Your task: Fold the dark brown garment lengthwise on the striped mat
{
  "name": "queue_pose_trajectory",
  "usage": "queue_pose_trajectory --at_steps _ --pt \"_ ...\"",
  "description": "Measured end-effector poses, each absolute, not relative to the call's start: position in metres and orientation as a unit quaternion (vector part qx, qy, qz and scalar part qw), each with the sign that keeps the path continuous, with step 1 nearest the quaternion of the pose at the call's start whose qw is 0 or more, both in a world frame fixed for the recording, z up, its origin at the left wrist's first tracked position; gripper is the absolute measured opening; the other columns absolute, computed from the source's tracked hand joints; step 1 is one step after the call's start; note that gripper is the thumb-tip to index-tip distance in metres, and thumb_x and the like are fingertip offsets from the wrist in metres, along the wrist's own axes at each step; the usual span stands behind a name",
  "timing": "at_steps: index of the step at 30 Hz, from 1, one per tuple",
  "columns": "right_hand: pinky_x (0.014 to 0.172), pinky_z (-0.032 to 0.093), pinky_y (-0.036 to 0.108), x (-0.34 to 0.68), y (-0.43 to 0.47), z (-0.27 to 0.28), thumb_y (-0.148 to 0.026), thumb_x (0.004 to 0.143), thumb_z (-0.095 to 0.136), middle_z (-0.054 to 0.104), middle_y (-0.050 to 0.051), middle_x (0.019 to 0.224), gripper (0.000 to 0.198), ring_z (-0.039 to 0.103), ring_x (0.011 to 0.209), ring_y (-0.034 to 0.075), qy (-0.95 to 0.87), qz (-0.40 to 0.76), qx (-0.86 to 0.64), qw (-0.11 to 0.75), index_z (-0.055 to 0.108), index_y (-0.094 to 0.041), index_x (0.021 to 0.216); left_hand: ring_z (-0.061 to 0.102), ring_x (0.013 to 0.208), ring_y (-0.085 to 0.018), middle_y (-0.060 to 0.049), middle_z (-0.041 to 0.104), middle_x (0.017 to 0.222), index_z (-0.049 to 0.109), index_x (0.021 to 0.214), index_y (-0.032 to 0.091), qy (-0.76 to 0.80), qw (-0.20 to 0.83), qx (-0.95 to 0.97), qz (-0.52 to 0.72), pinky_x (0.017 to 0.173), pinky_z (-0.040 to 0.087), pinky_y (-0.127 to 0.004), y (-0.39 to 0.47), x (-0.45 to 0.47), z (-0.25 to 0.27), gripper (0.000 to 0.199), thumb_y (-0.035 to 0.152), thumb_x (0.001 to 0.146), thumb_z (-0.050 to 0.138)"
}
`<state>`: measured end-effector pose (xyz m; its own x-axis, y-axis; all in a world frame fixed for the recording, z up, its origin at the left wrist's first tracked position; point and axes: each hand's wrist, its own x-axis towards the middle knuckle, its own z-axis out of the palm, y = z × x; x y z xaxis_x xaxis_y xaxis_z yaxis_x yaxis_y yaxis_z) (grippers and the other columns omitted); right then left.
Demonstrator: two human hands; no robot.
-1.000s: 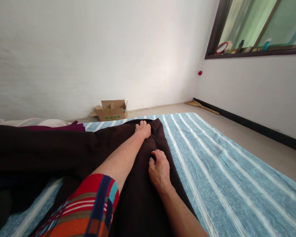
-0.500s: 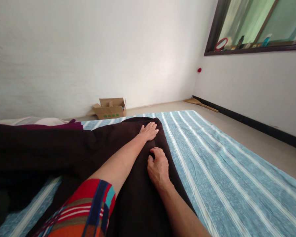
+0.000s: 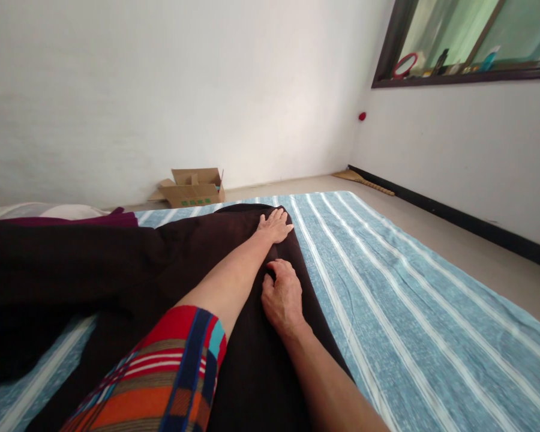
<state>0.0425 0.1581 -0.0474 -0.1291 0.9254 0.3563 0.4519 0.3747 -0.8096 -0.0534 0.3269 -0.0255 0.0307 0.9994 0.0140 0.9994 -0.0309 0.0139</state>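
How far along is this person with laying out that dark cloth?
Done: the dark cloth's near strip lies flat on the striped sheet. In hand: the left hand presses flat at its far end, the right hand behind. Left: the bunched cloth on the left.

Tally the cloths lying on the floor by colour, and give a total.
Dark brown cloth, under both hands: 1
Blue striped sheet: 1
Purple cloth: 1
White cloth: 1
Total: 4
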Motion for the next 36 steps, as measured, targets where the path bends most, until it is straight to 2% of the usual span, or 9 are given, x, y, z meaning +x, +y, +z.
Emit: queue_pose_trajectory --at_steps 7,12,18,23,28,32,36 --pt "0.099 0.039 0.04 0.043 0.158 -0.047 -0.011 0.077 0.045 0.058 0.01 0.113 0.032 0.051 0.111 0.023 -0.7 0.268 -0.49 0.444 0.061 -0.017 0.104 0.003 0.141 -0.025 -0.006 0.005 0.155 0.02 0.145 0.021 0.708 0.008 0.707 0.009 0.108 0.013 -0.059 0.33 -0.057 -0.027 0.06 0.049 0.092 0.02" --pt "0.099 0.039 0.039 0.045 0.159 -0.048 -0.013 0.078 0.045 0.058 0.011 0.114 0.031 0.051 0.112 0.024 -0.709 0.26 -0.491 0.435 0.061 -0.016 0.104 0.008 0.141 -0.027 -0.007 0.009 0.155 0.024 0.143 0.021 0.71 0.021 0.704 -0.007 0.107 0.017 -0.059 0.332 -0.055 -0.023 0.06 0.05 0.091 0.023" --pt "0.097 0.04 0.037 0.049 0.16 -0.05 -0.016 0.078 0.045 0.058 0.009 0.112 0.03 0.052 0.108 0.022 -0.708 0.269 -0.492 0.43 0.06 -0.017 0.104 0.008 0.14 -0.027 -0.009 0.013 0.154 0.031 0.139 0.016 0.665 -0.024 0.746 0.003 0.111 0.006 -0.054 0.314 -0.044 -0.003 0.061 0.052 0.092 0.022" --pt "0.095 0.04 0.037 0.053 0.161 -0.048 -0.016 0.078 0.044 0.058 0.012 0.111 0.031 0.052 0.107 0.023 -0.718 0.275 -0.491 0.41 0.061 -0.014 0.104 0.009 0.14 -0.028 -0.011 0.015 0.153 0.026 0.141 0.015 0.668 0.037 0.743 -0.025 0.109 0.009 -0.056 0.294 -0.048 0.004 0.067 0.058 0.09 0.023" --pt "0.093 0.041 0.035 0.056 0.161 -0.05 -0.016 0.077 0.045 0.059 0.011 0.108 0.031 0.054 0.103 0.022 -0.722 0.269 -0.488 0.41 0.061 -0.013 0.104 0.01 0.14 -0.028 -0.012 0.014 0.154 0.026 0.141 0.014 0.698 0.056 0.714 -0.022 0.109 0.014 -0.055 0.272 -0.058 0.005 0.062 0.053 0.092 0.021" --pt "0.092 0.042 0.036 0.057 0.163 -0.055 -0.017 0.077 0.045 0.06 0.011 0.108 0.032 0.055 0.102 0.022 -0.729 0.252 -0.49 0.407 0.062 -0.013 0.104 0.016 0.139 -0.026 -0.013 0.021 0.151 0.037 0.133 0.013 0.668 0.033 0.743 0.001 0.107 0.019 -0.053 0.23 -0.064 0.021 0.055 0.048 0.094 0.021" --pt "0.089 0.043 0.035 0.058 0.162 -0.058 -0.02 0.077 0.045 0.062 0.011 0.107 0.032 0.056 0.1 0.023 -0.741 0.242 -0.489 0.392 0.062 -0.014 0.103 0.024 0.136 -0.026 -0.014 0.03 0.147 0.044 0.124 0.013 0.619 0.031 0.785 -0.008 0.105 0.026 -0.046 0.151 -0.063 0.036 0.048 0.044 0.094 0.023"
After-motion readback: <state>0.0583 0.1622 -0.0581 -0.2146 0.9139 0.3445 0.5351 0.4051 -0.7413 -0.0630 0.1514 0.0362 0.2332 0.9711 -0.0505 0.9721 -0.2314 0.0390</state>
